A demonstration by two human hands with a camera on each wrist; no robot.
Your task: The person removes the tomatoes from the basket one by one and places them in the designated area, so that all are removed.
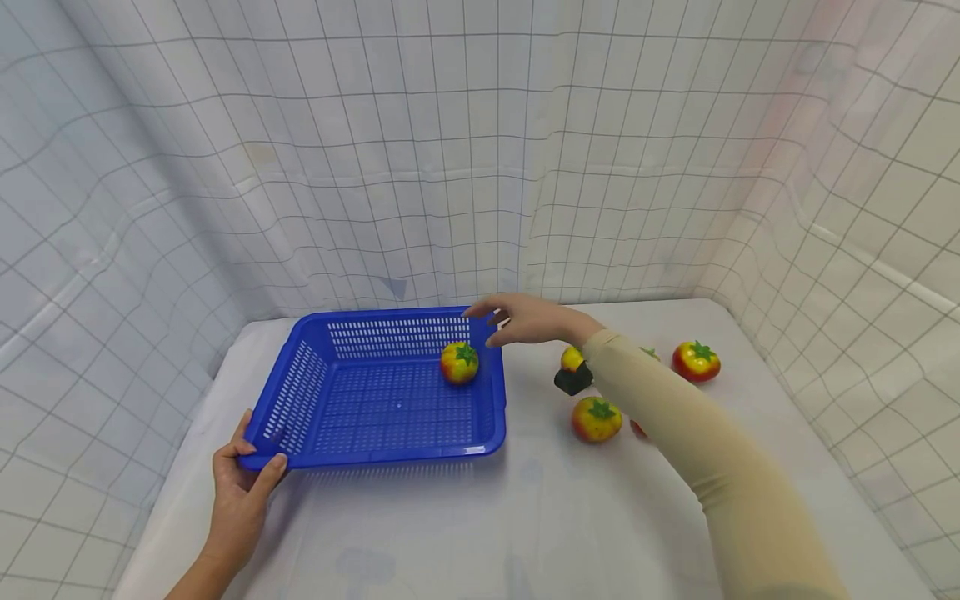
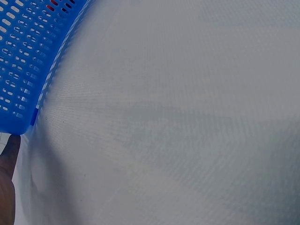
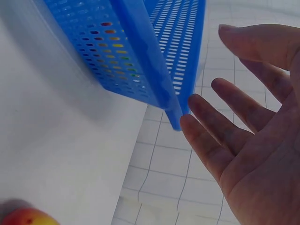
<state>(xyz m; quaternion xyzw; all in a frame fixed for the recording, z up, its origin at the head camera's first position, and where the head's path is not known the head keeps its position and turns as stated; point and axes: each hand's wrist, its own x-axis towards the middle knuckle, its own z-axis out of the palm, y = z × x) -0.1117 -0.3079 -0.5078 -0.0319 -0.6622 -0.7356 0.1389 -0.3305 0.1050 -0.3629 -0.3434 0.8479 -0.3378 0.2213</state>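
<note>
A blue plastic basket (image 1: 405, 457) with slotted walls lies on the left part of the table. My left hand (image 1: 243, 492) grips its near left corner, thumb on the rim; in the left wrist view only a fingertip (image 2: 15, 143) shows against the corner. One red-and-yellow tomato (image 1: 459, 363) with a green top sits inside, by the right wall. Above the basket's far right corner is my right hand (image 1: 528, 318), holding nothing. Its fingers are spread and slightly bent in the right wrist view, fingertips close to the rim (image 3: 176, 119); whether they touch it I cannot tell.
Several more tomatoes lie right of the basket, among them a near one (image 1: 597, 419) and a far right one (image 1: 696, 361). My right sleeve (image 1: 675, 425) partly covers others. A small black object (image 1: 573, 379) shows below that wrist. Checked curtains (image 1: 435, 167) enclose the table.
</note>
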